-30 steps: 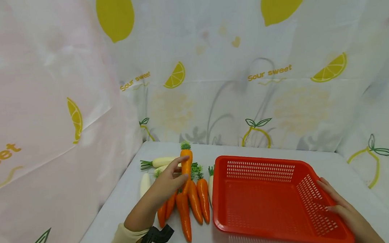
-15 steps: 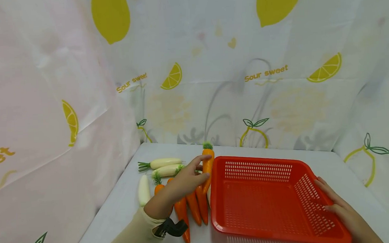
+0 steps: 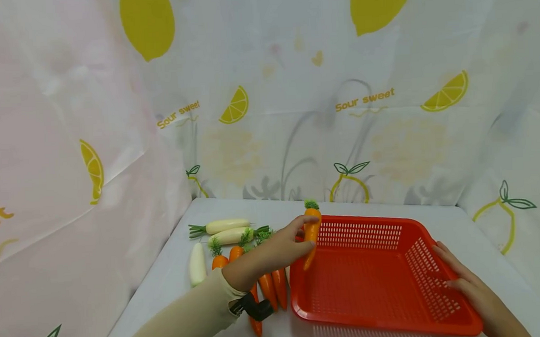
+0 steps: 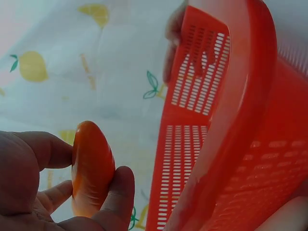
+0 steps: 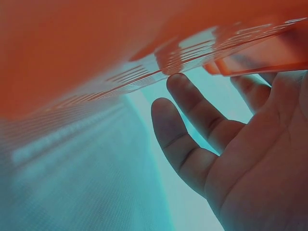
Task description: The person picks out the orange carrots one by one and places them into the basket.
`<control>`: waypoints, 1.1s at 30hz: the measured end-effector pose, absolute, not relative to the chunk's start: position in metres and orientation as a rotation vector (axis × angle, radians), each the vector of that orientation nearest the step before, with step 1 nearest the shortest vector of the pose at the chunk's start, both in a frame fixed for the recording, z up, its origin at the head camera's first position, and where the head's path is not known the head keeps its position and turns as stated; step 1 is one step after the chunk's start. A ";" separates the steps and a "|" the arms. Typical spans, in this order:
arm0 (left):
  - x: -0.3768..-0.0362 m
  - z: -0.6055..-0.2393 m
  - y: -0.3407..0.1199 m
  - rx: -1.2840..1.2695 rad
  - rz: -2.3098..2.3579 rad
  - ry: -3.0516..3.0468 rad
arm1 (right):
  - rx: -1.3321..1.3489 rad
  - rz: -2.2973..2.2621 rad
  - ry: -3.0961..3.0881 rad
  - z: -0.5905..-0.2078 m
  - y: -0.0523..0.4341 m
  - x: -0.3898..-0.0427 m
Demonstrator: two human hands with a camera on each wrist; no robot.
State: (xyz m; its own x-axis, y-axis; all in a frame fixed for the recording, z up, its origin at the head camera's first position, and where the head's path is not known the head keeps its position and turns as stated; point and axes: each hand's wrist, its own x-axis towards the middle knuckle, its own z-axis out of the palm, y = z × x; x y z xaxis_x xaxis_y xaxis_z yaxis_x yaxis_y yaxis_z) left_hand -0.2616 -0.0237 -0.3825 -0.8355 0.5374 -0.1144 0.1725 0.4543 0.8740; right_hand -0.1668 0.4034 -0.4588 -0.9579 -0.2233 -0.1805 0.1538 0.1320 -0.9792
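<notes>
Carry update | left hand (image 3: 280, 248) pinches carrot (image 3: 311, 232), moved right off the pile, now over red basket (image 3: 371, 312) far-left rim, tip inside | right hand (image 3: 472, 288) open, fingers flat on basket's right wall | remaining carrots (image 3: 270, 286) and radishes (image 3: 222, 226) left on table (image 3: 444, 218) | drop-in looks imminent

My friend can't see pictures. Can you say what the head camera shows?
A left hand holds an orange carrot over the edge of a red basket. The right hand rests on the basket's far side; more carrots lie beside it.
</notes>
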 end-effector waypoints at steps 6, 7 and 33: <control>-0.263 -0.378 -0.007 0.615 1.328 2.296 | -0.073 -1.890 2.158 -0.458 0.403 -0.170; -0.264 -0.378 -0.005 0.614 1.340 2.280 | -0.088 -1.896 2.157 -0.459 0.403 -0.170; -0.290 -0.379 0.079 0.588 1.492 1.948 | -0.087 -1.920 2.152 -0.459 0.402 -0.172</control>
State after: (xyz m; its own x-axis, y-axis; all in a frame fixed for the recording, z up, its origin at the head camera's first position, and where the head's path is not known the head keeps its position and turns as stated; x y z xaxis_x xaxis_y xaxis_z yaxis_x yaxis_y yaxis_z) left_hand -0.2905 0.0795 -0.3792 -0.7159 0.6697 -0.1974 -0.0163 0.2667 0.9636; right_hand -0.1717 0.4024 -0.4587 -0.9657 -0.2128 -0.1490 0.1239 0.1269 -0.9841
